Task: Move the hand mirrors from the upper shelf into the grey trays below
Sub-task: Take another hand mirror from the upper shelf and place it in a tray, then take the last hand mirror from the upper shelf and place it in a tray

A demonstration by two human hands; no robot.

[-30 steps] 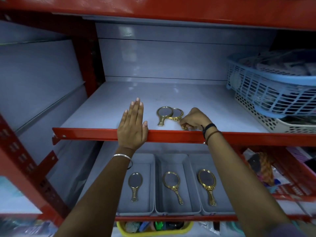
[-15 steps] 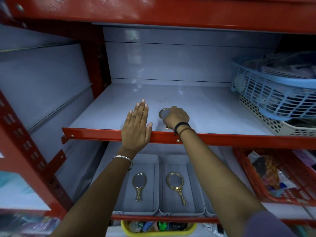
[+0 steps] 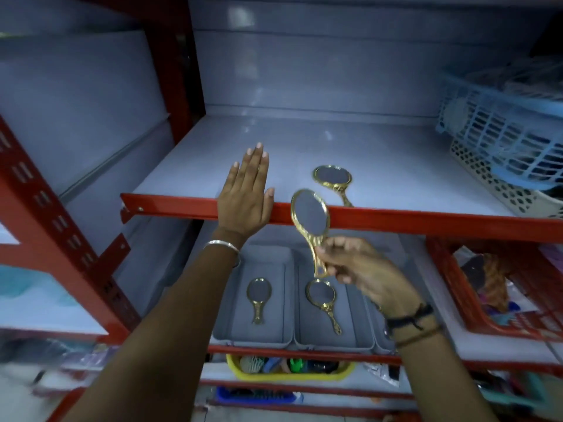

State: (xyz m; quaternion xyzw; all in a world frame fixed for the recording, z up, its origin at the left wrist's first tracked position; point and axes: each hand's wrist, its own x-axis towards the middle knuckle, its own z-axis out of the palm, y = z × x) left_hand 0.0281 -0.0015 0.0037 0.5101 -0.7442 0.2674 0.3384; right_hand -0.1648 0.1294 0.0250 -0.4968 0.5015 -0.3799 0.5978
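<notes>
My right hand [image 3: 362,269] grips a gold-framed hand mirror [image 3: 310,217] by its handle, upright in the air in front of the red shelf edge, above the grey trays. My left hand [image 3: 246,196] lies flat, fingers together, on the upper shelf's [image 3: 396,156] red front lip. One more gold hand mirror [image 3: 332,175] lies on the upper shelf near the front. Below, the left grey tray [image 3: 231,306] holds a mirror [image 3: 258,292] and the middle grey tray [image 3: 350,312] holds another mirror [image 3: 321,295]. My right arm hides most of the third tray.
A blue plastic basket [image 3: 499,129] stacked on a white perforated basket [image 3: 493,184] fills the upper shelf's right end. A red basket of goods [image 3: 475,303] sits right of the trays. A yellow bin [image 3: 292,368] is on the shelf underneath. Red uprights [image 3: 179,71] frame the left.
My right hand has lifted one mirror off the upper shelf and brought it down and toward me, past the red edge. The other mirror stays on the shelf. My left hand has not moved.
</notes>
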